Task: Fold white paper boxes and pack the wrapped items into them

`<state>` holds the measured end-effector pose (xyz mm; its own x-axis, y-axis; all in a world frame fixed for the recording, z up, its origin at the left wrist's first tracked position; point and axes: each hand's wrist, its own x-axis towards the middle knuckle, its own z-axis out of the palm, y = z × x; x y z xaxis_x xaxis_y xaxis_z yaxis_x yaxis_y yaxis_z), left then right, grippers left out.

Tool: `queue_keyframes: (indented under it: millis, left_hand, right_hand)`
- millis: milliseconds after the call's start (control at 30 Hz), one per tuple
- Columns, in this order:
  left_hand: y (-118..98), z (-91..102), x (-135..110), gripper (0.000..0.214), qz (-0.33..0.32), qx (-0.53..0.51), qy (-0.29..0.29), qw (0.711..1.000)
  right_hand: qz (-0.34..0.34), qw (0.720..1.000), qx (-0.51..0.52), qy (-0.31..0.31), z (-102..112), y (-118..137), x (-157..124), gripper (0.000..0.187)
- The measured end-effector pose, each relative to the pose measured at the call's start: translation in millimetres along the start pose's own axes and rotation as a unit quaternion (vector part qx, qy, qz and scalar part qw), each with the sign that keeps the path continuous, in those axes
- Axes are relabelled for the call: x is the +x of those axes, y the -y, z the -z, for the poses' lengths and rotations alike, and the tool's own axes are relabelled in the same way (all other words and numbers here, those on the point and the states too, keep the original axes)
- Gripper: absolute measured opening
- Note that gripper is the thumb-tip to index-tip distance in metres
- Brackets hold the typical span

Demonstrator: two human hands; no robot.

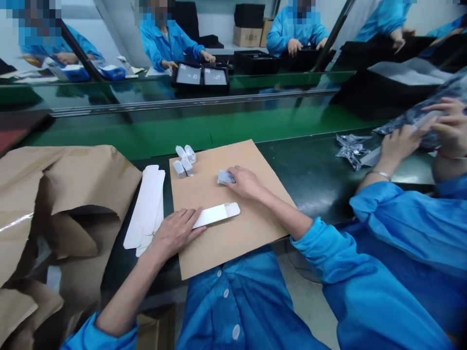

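My left hand [177, 232] lies flat, fingers stretched, on the near end of a flat white carton sleeve [219, 214] resting on a brown cardboard sheet [233, 233]. Further up the sheet my right hand [245, 182] has its fingers closed on a small white wrapped part [225, 177]. Several more small white parts [185, 160] sit in a cluster at the sheet's far left corner, apart from both hands.
A stack of flat white sleeves [148, 206] lies left of the sheet, beside torn brown paper wrapping [65, 194]. A green conveyor belt [219, 126] runs behind. At the right a co-worker's hands [434, 131] handle plastic bags [352, 148]. More people in blue work across the belt.
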<state>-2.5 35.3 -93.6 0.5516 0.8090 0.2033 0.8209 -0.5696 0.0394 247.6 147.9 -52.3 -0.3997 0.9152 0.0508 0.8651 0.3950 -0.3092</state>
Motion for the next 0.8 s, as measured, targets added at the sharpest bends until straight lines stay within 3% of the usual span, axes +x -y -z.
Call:
queue_keyframes:
  millis: [100, 267, 367, 467, 633, 733, 800]
  left_hand:
    - [-0.5, 3.3, -7.6, 0.046, 0.014, 0.028, -0.047, 0.998]
    - [-7.1, 10.7, -13.2, 0.046, 0.014, 0.062, -0.11, 0.992]
    - [-15.1, 16.1, -12.8, 0.046, -0.027, 0.067, -0.112, 0.991]
    - [-24.2, 23.5, -12.7, 0.051, -0.053, 0.078, -0.149, 0.984]
    - [-34.1, 34.1, -14.7, 0.061, -0.045, 0.096, -0.188, 0.977]
    - [-36.3, 33.7, -17.3, 0.065, -0.019, 0.092, -0.215, 0.972]
    - [-39.4, 30.1, -17.6, 0.062, 0.008, 0.084, -0.219, 0.972]
  right_hand:
    - [0.016, 0.999, 0.031, -0.027, 20.7, -6.2, -33.4, 0.039]
    - [0.155, 0.988, 0.01, 0.0, 37.9, 0.4, -90.5, 0.035]
    - [0.206, 0.976, -0.019, 0.067, 40.8, 1.7, -95.5, 0.029]
    - [0.242, 0.967, 0.056, 0.06, 43.4, 2.4, -89.6, 0.033]
    - [0.228, 0.95, 0.213, 0.012, 47.7, 19.7, -96.0, 0.056]
    - [0.145, 0.919, 0.367, 0.019, 46.8, 29.9, -105.2, 0.061]
    - [0.102, 0.908, 0.405, 0.004, 42.3, 34.5, -108.7, 0.059]
